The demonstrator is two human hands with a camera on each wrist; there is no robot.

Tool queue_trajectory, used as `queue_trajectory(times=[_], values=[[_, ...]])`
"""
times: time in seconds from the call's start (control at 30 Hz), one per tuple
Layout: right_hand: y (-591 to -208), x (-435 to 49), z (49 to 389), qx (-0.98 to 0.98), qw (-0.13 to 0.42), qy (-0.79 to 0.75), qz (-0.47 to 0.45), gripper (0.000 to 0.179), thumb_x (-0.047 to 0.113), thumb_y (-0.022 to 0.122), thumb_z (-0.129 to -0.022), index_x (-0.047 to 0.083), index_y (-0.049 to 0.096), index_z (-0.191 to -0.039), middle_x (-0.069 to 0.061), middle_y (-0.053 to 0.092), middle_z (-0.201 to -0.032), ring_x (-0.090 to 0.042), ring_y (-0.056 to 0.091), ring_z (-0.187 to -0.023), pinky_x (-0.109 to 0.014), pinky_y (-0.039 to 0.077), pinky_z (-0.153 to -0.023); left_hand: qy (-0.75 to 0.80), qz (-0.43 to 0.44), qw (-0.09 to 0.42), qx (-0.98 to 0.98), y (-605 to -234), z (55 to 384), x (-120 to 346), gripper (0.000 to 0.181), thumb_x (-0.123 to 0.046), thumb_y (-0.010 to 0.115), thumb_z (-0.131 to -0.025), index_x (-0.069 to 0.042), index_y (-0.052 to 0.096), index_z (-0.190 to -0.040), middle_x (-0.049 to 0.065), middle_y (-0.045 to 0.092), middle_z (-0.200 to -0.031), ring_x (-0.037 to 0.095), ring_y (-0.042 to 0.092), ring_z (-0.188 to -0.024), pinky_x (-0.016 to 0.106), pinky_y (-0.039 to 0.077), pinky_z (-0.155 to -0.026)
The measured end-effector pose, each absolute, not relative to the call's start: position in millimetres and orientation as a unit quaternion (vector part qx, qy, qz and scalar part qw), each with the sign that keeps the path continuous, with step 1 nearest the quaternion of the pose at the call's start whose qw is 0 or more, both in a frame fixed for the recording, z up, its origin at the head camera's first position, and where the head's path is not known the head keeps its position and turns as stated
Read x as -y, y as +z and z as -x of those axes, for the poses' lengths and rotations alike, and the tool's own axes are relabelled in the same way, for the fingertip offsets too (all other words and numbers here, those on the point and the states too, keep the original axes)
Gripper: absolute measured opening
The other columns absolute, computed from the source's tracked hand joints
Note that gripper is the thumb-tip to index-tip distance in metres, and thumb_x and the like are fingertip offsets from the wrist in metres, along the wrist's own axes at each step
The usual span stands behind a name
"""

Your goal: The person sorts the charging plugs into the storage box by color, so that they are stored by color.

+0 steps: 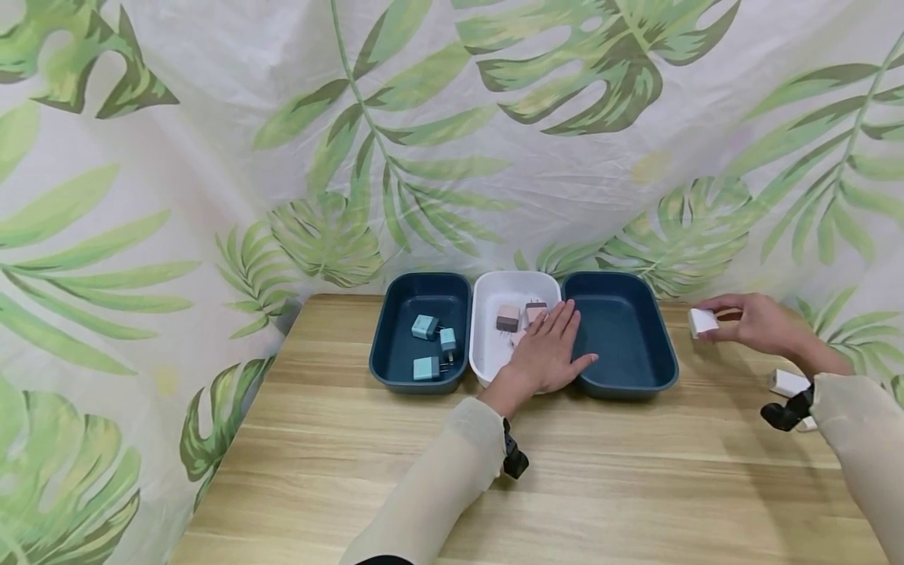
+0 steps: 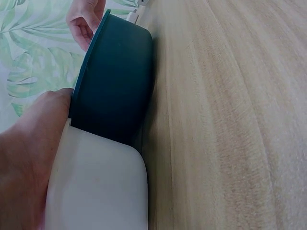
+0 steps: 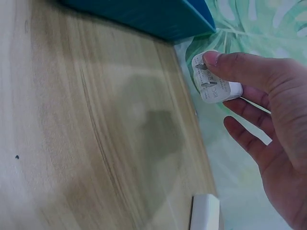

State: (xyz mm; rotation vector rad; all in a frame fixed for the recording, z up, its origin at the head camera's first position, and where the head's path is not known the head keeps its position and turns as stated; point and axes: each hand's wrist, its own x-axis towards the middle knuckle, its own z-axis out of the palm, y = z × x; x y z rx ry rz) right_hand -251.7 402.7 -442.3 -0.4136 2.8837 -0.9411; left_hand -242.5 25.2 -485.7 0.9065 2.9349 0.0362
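My right hand (image 1: 766,323) pinches a white plug-in charger (image 1: 702,322) between thumb and fingers, above the table on the right. In the right wrist view the two metal prongs of the charger (image 3: 211,79) show, with small print around them. My left hand (image 1: 547,353) lies across the right side of the white tray (image 1: 482,337), its fingers straight and the thumb reaching over the right dark blue tray (image 1: 617,337). Pink-and-brown chargers (image 1: 508,318) lie in the white tray, partly hidden by that hand. No charger shows in the right blue tray.
The left dark blue tray (image 1: 395,326) holds three mint-green chargers (image 1: 425,327). All three trays stand side by side at the back of the wooden table (image 1: 339,463). More white chargers (image 1: 789,383) lie by the right wrist, one partly hidden. A leaf-patterned cloth (image 1: 424,157) hangs behind.
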Motion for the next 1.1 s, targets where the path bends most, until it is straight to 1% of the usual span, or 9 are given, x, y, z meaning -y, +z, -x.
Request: queue_trajectory(times=[0.2,0.4,0.47,0.5,0.57,0.63,0.73,0.83,1.1], values=[[-434.2,-396.4,252.6,-0.943,0.030,-0.300,0.143,0.051,0.025,0.090,-0.087,0.001,0.073,-0.130,-0.022,0.074,-0.119,-0.006,0.071,-0.094,-0.022,0.056,-0.069,0.010,-0.289,0.052,-0.956,-487.6,245.2,-27.7,0.086,-0.071,0.021,-0.108,-0.015,0.005,-0.172,0.000,-0.009,-0.179,0.015,-0.014,-0.163,0.038,-0.003,-0.133],[-424.3,-386.6,252.7,-0.934,0.017,-0.321,0.156,0.051,0.022,0.090,-0.087,0.002,0.073,-0.130,-0.023,0.073,-0.120,0.009,0.065,-0.093,-0.021,0.057,-0.069,0.013,-0.288,0.058,-0.956,-488.4,246.4,-28.3,0.086,-0.071,0.022,-0.108,-0.016,0.002,-0.172,0.000,-0.012,-0.178,0.015,-0.016,-0.163,0.038,-0.004,-0.133],[-421.4,-382.5,253.5,-0.934,0.012,-0.318,0.161,0.050,0.022,0.091,-0.086,0.002,0.073,-0.129,-0.022,0.073,-0.120,0.010,0.064,-0.093,-0.020,0.056,-0.069,0.014,-0.288,0.057,-0.956,-488.9,246.5,-28.3,0.086,-0.070,0.022,-0.108,-0.016,0.002,-0.172,0.000,-0.011,-0.178,0.015,-0.016,-0.163,0.038,-0.004,-0.133],[-419.9,-380.1,254.0,-0.935,0.008,-0.314,0.163,0.050,0.022,0.091,-0.086,0.003,0.074,-0.129,-0.022,0.074,-0.119,0.007,0.066,-0.094,-0.020,0.056,-0.069,0.015,-0.288,0.057,-0.956,-489.1,246.6,-28.3,0.086,-0.070,0.022,-0.108,-0.016,0.002,-0.172,0.000,-0.011,-0.178,0.015,-0.016,-0.163,0.038,-0.004,-0.133],[-416.7,-374.9,255.0,-0.936,0.007,-0.310,0.164,0.050,0.022,0.091,-0.086,0.004,0.074,-0.129,-0.021,0.074,-0.120,-0.005,0.072,-0.098,-0.019,0.056,-0.070,0.014,-0.288,0.055,-0.956,-489.0,245.9,-28.0,0.086,-0.070,0.022,-0.108,-0.016,0.002,-0.172,0.001,-0.010,-0.179,0.015,-0.016,-0.163,0.038,-0.003,-0.133],[-413.5,-369.4,256.0,-0.936,0.010,-0.310,0.168,0.051,0.021,0.091,-0.086,0.003,0.074,-0.130,-0.022,0.074,-0.121,-0.023,0.075,-0.104,-0.020,0.057,-0.071,0.012,-0.288,0.052,-0.956,-488.1,244.6,-27.3,0.086,-0.071,0.021,-0.108,-0.016,0.004,-0.172,0.001,-0.009,-0.179,0.015,-0.015,-0.163,0.038,-0.002,-0.133],[-409.1,-360.3,257.9,-0.932,0.015,-0.316,0.175,0.051,0.019,0.091,-0.086,0.002,0.073,-0.130,-0.024,0.073,-0.122,-0.046,0.071,-0.110,-0.022,0.057,-0.070,0.006,-0.290,0.040,-0.956,-485.5,242.0,-25.8,0.086,-0.070,0.021,-0.108,-0.015,0.007,-0.172,0.002,-0.006,-0.179,0.017,-0.010,-0.164,0.038,0.001,-0.133],[-406.8,-352.1,260.6,-0.930,0.005,-0.315,0.189,0.050,0.018,0.092,-0.084,0.001,0.075,-0.128,-0.024,0.074,-0.120,-0.050,0.071,-0.110,-0.021,0.057,-0.070,0.001,-0.292,0.028,-0.956,-483.4,240.2,-24.9,0.085,-0.070,0.021,-0.109,-0.014,0.010,-0.172,0.002,-0.003,-0.179,0.018,-0.006,-0.165,0.039,0.005,-0.133],[-405.3,-337.1,268.8,-0.927,-0.009,-0.307,0.217,0.048,0.020,0.093,-0.084,0.004,0.076,-0.126,-0.022,0.075,-0.120,-0.047,0.073,-0.106,-0.020,0.057,-0.073,0.004,-0.293,0.026,-0.956,-482.7,240.0,-24.9,0.085,-0.069,0.021,-0.109,-0.014,0.010,-0.172,0.002,-0.003,-0.179,0.017,-0.005,-0.165,0.038,0.004,-0.133]])
